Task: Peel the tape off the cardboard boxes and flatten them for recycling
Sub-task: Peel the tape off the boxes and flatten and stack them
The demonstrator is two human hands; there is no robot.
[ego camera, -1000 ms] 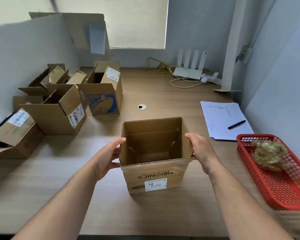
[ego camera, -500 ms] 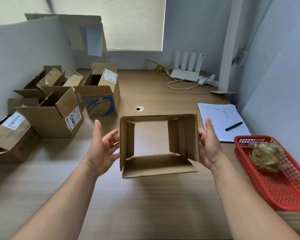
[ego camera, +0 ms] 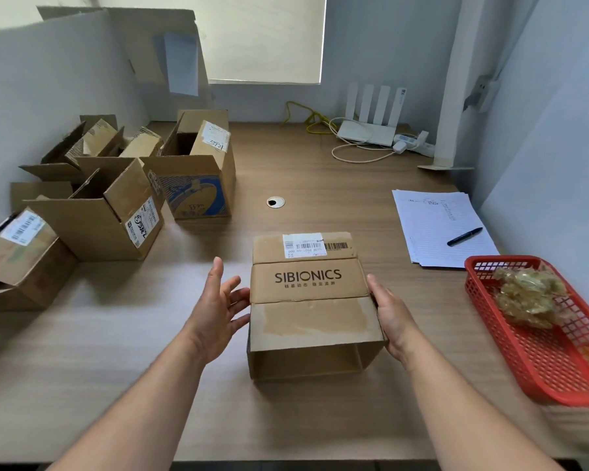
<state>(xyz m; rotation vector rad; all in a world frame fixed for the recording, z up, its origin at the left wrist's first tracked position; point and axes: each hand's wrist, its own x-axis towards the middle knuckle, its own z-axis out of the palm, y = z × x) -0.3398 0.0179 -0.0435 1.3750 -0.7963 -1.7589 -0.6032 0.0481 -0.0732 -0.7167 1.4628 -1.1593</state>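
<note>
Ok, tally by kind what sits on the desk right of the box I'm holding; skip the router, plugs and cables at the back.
Paper stack: 1
Pen: 1
Red basket: 1
Crumpled tape wad, in the basket: 1
Total: 4

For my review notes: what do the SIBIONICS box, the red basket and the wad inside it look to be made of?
SIBIONICS box: brown cardboard, matte, with fold creases and a paler, scuffed strip on its surface. Red basket: probably moulded plastic, going by its even colour, slight sheen and open grid walls. Wad: seemingly crumpled clear-yellowish tape or film, glossy; cannot be sure.
</note>
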